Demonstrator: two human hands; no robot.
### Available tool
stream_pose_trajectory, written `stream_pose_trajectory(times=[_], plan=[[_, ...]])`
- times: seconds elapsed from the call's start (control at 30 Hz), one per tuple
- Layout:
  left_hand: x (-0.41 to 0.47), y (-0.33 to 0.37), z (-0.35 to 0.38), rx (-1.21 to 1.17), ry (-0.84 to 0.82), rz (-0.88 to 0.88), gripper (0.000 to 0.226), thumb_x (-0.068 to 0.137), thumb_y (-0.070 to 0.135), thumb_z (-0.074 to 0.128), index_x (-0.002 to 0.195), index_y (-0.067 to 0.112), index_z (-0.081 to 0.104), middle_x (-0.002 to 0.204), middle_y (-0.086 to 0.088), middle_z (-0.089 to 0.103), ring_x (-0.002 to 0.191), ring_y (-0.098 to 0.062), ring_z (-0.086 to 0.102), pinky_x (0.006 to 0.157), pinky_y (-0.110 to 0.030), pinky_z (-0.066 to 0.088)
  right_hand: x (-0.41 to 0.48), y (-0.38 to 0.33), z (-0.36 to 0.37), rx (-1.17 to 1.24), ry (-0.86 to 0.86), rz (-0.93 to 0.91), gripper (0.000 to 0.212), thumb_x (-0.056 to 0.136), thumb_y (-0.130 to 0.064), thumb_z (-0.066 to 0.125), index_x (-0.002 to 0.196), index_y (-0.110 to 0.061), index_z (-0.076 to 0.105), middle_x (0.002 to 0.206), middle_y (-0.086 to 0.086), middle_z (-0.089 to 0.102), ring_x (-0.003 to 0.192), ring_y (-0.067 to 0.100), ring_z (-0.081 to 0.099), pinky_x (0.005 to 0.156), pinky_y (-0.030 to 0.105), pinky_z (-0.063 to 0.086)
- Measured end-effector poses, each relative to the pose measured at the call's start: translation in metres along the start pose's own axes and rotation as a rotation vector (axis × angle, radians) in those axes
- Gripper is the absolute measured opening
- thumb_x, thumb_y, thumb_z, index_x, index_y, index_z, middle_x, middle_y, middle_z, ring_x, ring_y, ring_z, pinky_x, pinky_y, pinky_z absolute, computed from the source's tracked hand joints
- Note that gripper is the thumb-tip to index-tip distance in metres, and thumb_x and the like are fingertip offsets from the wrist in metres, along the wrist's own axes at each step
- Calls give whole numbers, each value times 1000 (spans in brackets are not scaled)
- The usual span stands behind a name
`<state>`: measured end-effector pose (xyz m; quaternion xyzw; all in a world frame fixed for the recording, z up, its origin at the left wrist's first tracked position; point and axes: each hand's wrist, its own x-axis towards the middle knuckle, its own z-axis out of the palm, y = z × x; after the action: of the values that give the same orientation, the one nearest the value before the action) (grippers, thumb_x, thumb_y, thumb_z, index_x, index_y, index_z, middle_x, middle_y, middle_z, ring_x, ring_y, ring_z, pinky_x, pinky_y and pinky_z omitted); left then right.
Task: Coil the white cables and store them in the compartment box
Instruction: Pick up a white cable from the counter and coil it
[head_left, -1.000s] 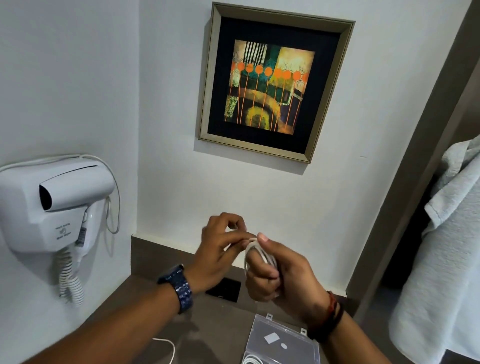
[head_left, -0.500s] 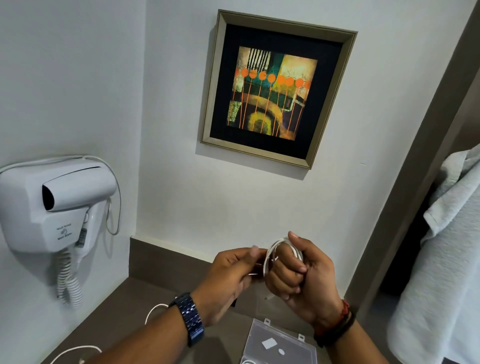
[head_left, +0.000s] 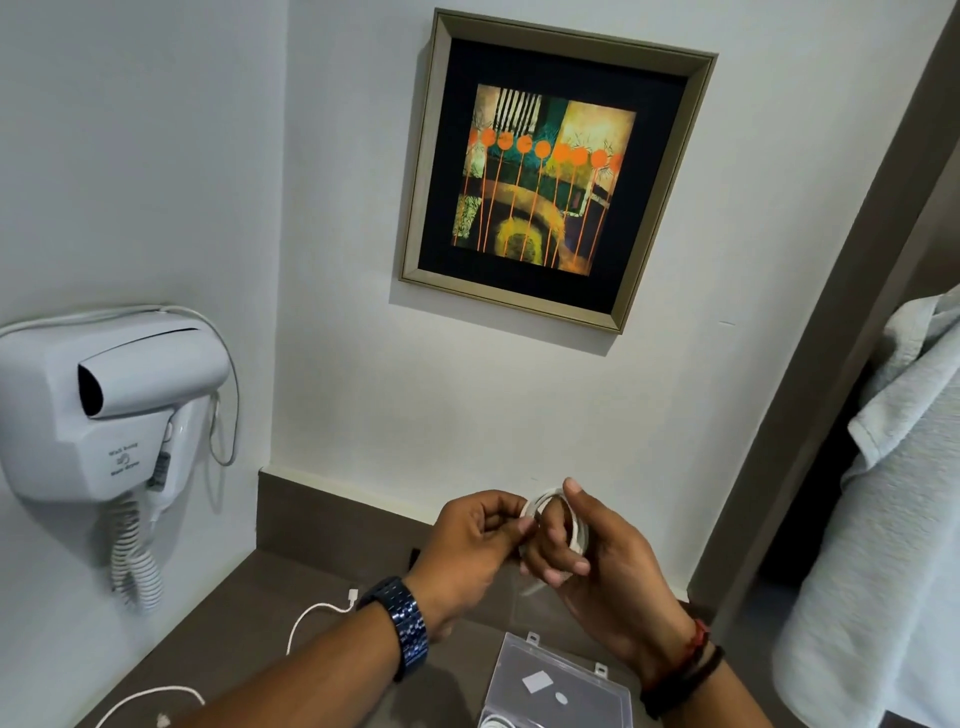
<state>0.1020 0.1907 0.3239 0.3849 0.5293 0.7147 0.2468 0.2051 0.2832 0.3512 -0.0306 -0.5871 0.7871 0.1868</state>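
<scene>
Since half a second ago the hands have stayed raised above the counter, and the left hand (head_left: 470, 540) has closed in until its fingertips meet the coil.

The white cable coil (head_left: 563, 525) is wound round the fingers of the right hand (head_left: 597, 561), whose thumb presses down on the top of the loops, so that hand is clamped on the coil. The left thumb and forefinger are pinched together on the coil's left edge, apparently on the cable's free end, though that part is too small to be sure.

Below, a second white cable (head_left: 311, 621) lies loose on the dark brown counter (head_left: 234, 623) toward its left edge. The clear compartment box (head_left: 558, 691) sits open at the counter's near edge, with a bit of white cable showing in it. A wall-mounted hair dryer (head_left: 104, 405) hangs on the left wall, a framed painting (head_left: 556, 171) hangs on the back wall, and a towel (head_left: 893, 519) hangs at right.
</scene>
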Motion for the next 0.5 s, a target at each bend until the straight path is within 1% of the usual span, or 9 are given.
stream_pose_trajectory(times=[0.07,0.1,0.17,0.23,0.3,0.37,0.43,0.5], plan=[[3,-4,0,-51,64,-12,11,88,6,59,83,8,69,77,-16,71,71,-29,67,75,-41,58,-3,2,-2,-98,142,-51,43,92,-38,46,64,-7,59,41,-3,34,46,18,44,68,33,50],[5,-6,0,-83,97,-27,11,87,5,60,82,8,69,77,-16,72,72,-31,68,76,-43,58,-5,3,-3,-119,211,-76,39,89,-37,50,68,-6,62,43,-2,36,47,18,46,69,34,52],[6,-10,1,-143,129,-59,11,85,4,62,80,9,70,76,-13,73,73,-30,69,71,-39,60,-8,6,-5,-141,311,-108,35,84,-35,55,73,-4,67,45,0,41,49,17,49,64,31,55],[5,-15,4,-212,131,-83,9,84,4,63,82,9,70,77,-14,74,75,-30,70,68,-36,60,-9,7,-6,-191,360,-129,34,81,-35,58,78,-4,71,48,1,47,52,17,52,57,26,54],[4,-17,4,-274,136,-90,6,84,4,63,85,5,69,81,-17,74,78,-32,71,69,-36,60,-11,6,-6,-260,357,-140,29,81,-32,58,84,-8,74,52,0,52,56,15,55,58,23,53],[5,-18,3,-322,141,-91,7,83,1,63,84,4,69,78,-17,73,77,-33,71,66,-36,60,-13,4,-7,-303,313,-139,22,88,-23,56,89,-12,75,55,-2,57,60,12,59,61,20,53],[5,-18,2,-373,135,-99,10,83,-2,62,84,5,69,74,-15,73,74,-30,71,62,-34,60,-15,2,-11,-322,283,-129,21,91,-16,54,90,-10,75,58,-1,61,64,12,63,65,20,54],[5,-20,0,-414,133,-112,16,82,-4,62,93,8,64,73,-13,72,74,-28,71,62,-35,59,-17,1,-14,-338,275,-99,21,90,-16,55,89,-7,74,61,2,65,67,14,66,65,21,55]])
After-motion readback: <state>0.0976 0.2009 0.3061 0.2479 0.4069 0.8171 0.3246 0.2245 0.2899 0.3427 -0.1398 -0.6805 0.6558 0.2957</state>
